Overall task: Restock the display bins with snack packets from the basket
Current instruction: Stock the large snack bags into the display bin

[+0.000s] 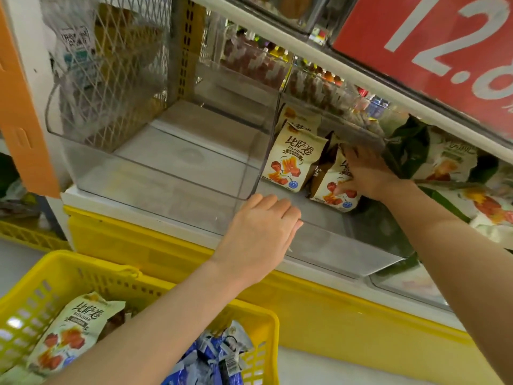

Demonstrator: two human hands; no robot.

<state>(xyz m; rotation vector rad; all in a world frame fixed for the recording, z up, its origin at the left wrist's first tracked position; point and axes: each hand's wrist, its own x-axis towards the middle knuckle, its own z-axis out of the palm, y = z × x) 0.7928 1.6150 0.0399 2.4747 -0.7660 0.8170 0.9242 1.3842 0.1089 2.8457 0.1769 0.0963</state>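
Observation:
Two clear plastic display bins stand side by side on a white shelf. The left bin holds nothing. The middle bin holds cream snack packets: one upright at its left, another beside it. My right hand reaches into the middle bin and grips that second packet, thumb on its front. My left hand has its fingers curled over the middle bin's front rim. The yellow basket sits at the bottom left with a cream packet and blue packets inside.
A bin at the right holds green and white snack bags. A red price sign hangs from the shelf above. A wire rack and an orange panel stand at the left. A yellow ledge runs under the shelf.

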